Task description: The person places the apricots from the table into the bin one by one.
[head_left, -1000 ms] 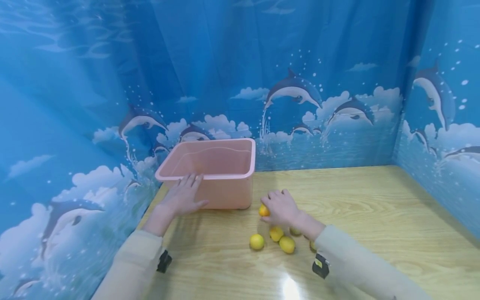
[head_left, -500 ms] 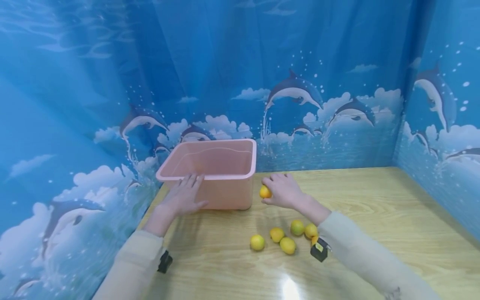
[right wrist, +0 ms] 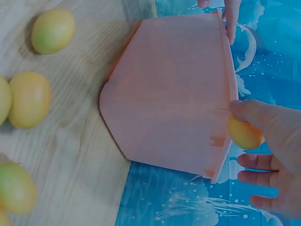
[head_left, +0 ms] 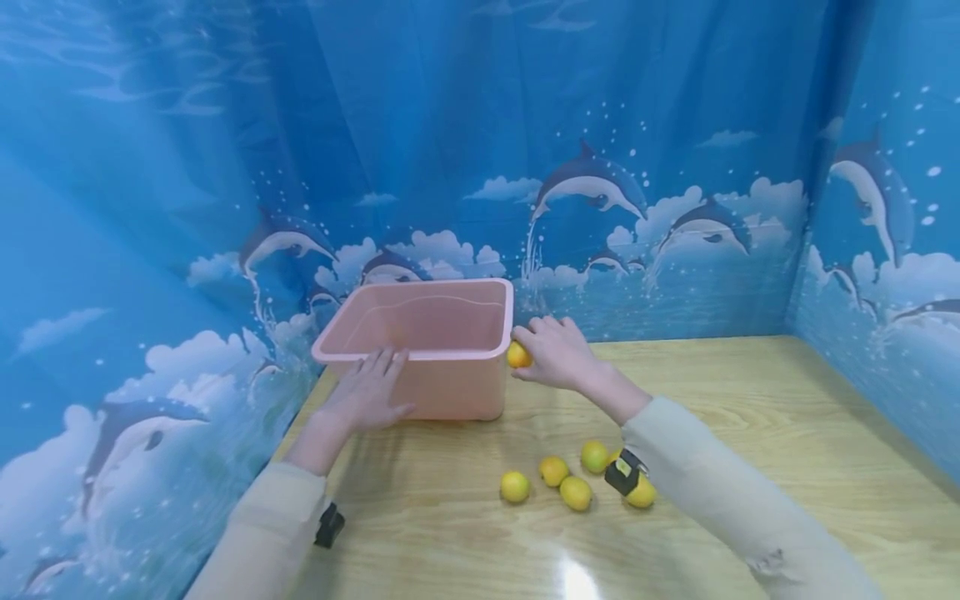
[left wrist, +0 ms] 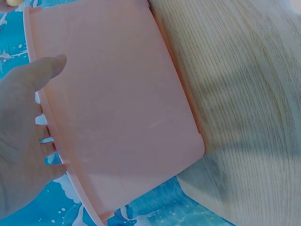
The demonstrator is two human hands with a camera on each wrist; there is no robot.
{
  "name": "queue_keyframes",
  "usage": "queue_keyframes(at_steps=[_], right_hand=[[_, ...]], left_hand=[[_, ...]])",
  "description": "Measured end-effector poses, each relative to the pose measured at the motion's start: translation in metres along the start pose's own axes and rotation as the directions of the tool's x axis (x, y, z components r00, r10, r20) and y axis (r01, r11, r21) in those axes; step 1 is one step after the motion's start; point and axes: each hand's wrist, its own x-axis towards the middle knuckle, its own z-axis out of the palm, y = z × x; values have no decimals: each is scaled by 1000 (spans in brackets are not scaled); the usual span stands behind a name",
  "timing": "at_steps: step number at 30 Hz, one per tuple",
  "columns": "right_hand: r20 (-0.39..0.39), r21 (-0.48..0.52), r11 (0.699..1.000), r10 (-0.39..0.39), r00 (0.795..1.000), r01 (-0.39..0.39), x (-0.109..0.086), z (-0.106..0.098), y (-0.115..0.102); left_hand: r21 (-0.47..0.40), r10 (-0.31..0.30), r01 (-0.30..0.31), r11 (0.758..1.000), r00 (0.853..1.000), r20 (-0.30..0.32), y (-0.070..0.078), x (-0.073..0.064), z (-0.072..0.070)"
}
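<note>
My right hand [head_left: 558,354] pinches a small oval orange-yellow fruit [head_left: 518,355] between thumb and fingers, close by the right rim of a pink plastic bin [head_left: 450,390]. In the right wrist view the held fruit [right wrist: 245,133] overlaps the rim, with the thumb over its top. My left hand [head_left: 363,396] rests at the bin's near rim with fingers stretched over it. From the left wrist view, the thumb [left wrist: 51,70] lies along the bin's outer wall, while the other fingers reach past the rim. The bin's floor is hidden behind its front wall.
Several more yellow and greenish fruits lie on the wooden table [head_left: 720,417], among them a yellow one [head_left: 514,487] and a greenish one [head_left: 595,457]. Some are partly hidden by the right wrist's camera. A blue dolphin-print curtain [head_left: 675,125] closes off the back and sides.
My right hand has lifted the fruit off the table and carried it up and then left to the bin's rim. The left hand has stayed in place.
</note>
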Motion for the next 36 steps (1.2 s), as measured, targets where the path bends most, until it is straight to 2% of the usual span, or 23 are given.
queue_keyframes(at_steps=[12,17,23,27,36], right_hand=[[-44,-28,999,19,999,-20,28,-6,-8],[-25,-36,999,24,999,-24,41,-4,-12],[20,-4,998,68,997,-68,53,1,-18],[47,21,996,88,995,-89,58,5,-23],[77,10,993,117,990,-118,66,10,-28]], left_hand=[[3,-14,14,1000,1000,21,-1,0,1],[3,-23,23,1000,999,27,-1,0,1],[16,-18,18,1000,1000,22,0,1,1],[28,-15,15,1000,1000,25,-1,1,2],[33,-9,8,999,999,31,-2,0,1]])
